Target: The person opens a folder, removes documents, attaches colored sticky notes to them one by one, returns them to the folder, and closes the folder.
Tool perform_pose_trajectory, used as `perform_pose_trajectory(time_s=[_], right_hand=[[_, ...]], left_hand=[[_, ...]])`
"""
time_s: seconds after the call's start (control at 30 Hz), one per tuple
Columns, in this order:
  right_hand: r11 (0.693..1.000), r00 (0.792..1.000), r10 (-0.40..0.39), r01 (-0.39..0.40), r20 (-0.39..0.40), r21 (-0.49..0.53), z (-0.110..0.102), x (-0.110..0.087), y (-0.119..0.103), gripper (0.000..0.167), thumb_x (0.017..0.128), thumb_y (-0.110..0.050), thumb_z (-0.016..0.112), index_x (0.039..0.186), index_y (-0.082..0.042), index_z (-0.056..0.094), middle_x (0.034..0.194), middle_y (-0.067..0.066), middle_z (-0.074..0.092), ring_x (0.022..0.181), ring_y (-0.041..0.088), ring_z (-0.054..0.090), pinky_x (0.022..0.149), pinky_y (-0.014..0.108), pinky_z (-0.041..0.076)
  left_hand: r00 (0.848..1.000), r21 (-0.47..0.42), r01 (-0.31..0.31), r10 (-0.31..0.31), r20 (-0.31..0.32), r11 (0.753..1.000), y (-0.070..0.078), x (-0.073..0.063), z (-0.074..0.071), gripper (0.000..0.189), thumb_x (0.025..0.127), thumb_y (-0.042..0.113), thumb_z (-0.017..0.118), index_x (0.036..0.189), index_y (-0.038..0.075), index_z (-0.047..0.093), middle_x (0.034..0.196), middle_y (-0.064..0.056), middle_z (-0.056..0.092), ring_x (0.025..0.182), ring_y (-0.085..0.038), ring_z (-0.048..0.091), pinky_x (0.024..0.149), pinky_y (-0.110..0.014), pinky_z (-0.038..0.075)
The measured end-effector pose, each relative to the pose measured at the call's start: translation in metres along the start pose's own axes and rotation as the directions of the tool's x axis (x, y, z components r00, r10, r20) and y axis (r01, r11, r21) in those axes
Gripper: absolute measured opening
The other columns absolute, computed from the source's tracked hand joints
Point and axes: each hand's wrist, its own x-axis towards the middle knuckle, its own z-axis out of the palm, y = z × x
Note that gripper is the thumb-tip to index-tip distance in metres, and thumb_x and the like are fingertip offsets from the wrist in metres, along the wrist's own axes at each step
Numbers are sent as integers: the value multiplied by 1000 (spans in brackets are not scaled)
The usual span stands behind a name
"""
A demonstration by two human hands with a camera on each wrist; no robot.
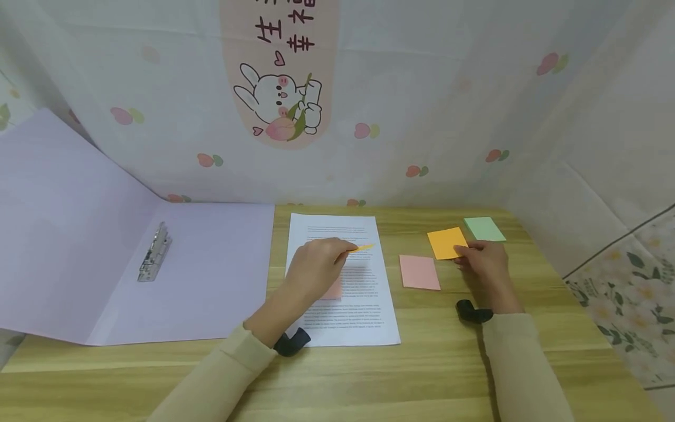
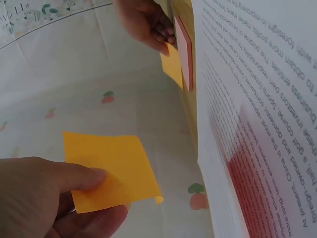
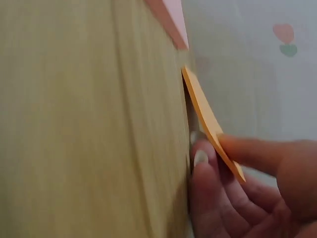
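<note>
My left hand pinches a single orange sticky note between thumb and fingers, above the printed sheet. One corner of that note curls. A pink sticky note lies on the sheet, partly hidden behind the left hand. At the right, my right hand pinches the orange sticky note pad by its near right edge, thumb on top and fingers beneath. In the right wrist view the pad stands tilted close to the table.
A pink sticky note pad lies between the sheet and the right hand. Behind that hand is a green pad. An open lilac folder with a metal clip covers the left. A patterned curtain hangs along the table's back edge.
</note>
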Motion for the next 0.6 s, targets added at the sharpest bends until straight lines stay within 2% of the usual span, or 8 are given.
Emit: perform_pose_trajectory(time_s=[0.1,0.17,0.3,0.4,0.5,0.57,0.6], right_hand=[[990,996,34,-24,76,-137,-13,-5,2,58,98,-27,66,135,16,53,80,-10,70,67,0,70,67,20,60],[966,989,61,-25,135,-257,-24,-10,1,54,97,-28,67,128,15,58,78,-9,71,67,3,68,66,22,58],[895,971,91,18,221,-446,-40,-19,-3,38,95,-30,69,98,8,72,68,-6,68,64,10,61,62,28,52],[873,955,122,27,271,-486,-42,-25,-9,34,93,-33,71,83,-1,73,66,-4,65,63,14,56,62,30,47],[856,953,135,26,272,-516,-40,-30,-14,35,91,-36,74,77,-4,71,65,-3,63,62,14,55,60,30,46],[821,965,118,38,236,-569,-38,-32,-19,39,88,-41,75,73,-6,68,63,-2,60,61,15,53,58,30,44],[800,974,95,49,207,-598,-36,-34,-23,41,89,-44,74,77,-5,69,68,2,63,64,18,56,58,31,45]], left_hand=[[1000,21,-4,4,1,1000,-2,-1,-1,20,91,6,73,106,16,81,101,0,80,90,-15,77,67,-28,59],[1000,13,-14,14,0,1000,-2,-2,-1,20,91,4,72,106,16,80,101,0,80,89,-16,77,66,-28,58],[1000,0,-28,28,1,1000,-2,-1,-2,20,91,5,72,106,15,80,102,0,80,92,-16,77,70,-30,61],[1000,10,-31,31,5,999,-1,-1,-1,20,91,4,72,106,15,80,104,1,80,96,-16,77,71,-31,61],[999,13,-44,44,2,999,0,0,0,21,91,2,71,106,15,80,104,0,80,96,-16,77,70,-30,61],[998,12,-56,56,-6,998,0,0,1,22,91,1,70,106,14,80,104,0,80,95,-16,77,68,-29,60],[998,12,-62,62,-13,998,0,0,2,22,91,1,70,106,14,80,104,0,80,95,-16,77,67,-28,60]])
